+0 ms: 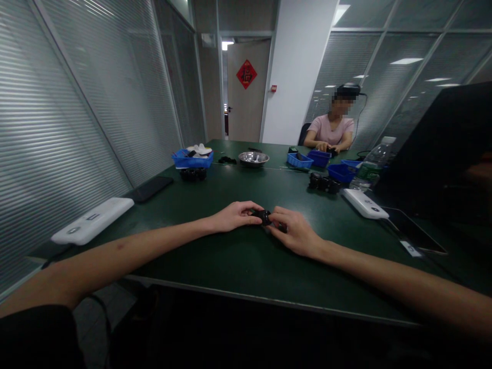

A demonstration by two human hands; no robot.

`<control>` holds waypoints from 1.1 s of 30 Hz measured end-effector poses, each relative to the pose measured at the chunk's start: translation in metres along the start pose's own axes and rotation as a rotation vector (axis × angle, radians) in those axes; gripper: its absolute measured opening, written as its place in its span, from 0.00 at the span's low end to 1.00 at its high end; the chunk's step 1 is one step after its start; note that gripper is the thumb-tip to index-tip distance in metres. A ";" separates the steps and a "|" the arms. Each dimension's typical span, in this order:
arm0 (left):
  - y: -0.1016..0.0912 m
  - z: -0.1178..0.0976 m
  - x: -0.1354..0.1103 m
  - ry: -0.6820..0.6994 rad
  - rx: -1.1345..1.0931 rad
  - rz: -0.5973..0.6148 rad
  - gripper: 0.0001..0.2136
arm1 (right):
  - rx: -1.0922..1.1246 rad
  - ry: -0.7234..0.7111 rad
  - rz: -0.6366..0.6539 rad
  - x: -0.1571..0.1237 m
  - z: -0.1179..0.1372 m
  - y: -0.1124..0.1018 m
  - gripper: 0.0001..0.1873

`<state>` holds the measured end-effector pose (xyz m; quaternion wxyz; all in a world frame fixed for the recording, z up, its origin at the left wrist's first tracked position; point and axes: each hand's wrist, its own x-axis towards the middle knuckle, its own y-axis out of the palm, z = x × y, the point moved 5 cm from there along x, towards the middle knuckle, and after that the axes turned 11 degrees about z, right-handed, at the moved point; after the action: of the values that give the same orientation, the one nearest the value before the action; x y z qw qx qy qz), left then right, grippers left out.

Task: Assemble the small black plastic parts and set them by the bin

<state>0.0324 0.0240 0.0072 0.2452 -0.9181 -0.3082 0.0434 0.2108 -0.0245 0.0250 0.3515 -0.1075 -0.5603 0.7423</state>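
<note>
Just above the green tabletop, a small black part sits between my two hands; its exact kind is too small to tell. My left hand grips it from the left, thumb in front and fingers behind. From the right, my right hand pinches at the part's end with thumb and forefinger. A dark bit shows under the right fingers, mostly hidden. Whether the right hand holds a separate piece cannot be made out.
Beyond my hands are a metal bowl, blue baskets and clusters of black parts. White power banks lie at both sides. A plastic bottle stands at right by a dark screen. A person sits across the table, handling something dark.
</note>
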 end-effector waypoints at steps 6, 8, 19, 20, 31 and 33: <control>0.001 -0.002 0.000 0.009 0.018 0.009 0.20 | 0.012 0.002 -0.011 0.002 0.003 -0.003 0.13; 0.000 -0.002 -0.001 0.006 0.024 0.004 0.20 | 0.007 -0.005 -0.013 0.002 0.003 -0.002 0.12; 0.001 -0.002 -0.001 -0.007 -0.001 0.002 0.20 | -0.002 0.003 -0.019 0.001 0.004 -0.003 0.12; 0.001 -0.002 -0.001 -0.008 -0.001 0.002 0.20 | -0.005 0.003 -0.020 0.001 0.004 -0.002 0.13; 0.000 -0.003 -0.001 -0.027 0.017 0.008 0.21 | -0.017 0.001 -0.015 0.001 0.004 -0.002 0.09; 0.000 -0.004 -0.002 -0.024 0.017 0.010 0.20 | -0.012 0.005 -0.015 0.001 0.005 -0.002 0.11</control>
<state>0.0321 0.0208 0.0107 0.2491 -0.9169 -0.3063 0.0584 0.2083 -0.0271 0.0290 0.3579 -0.1071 -0.5647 0.7359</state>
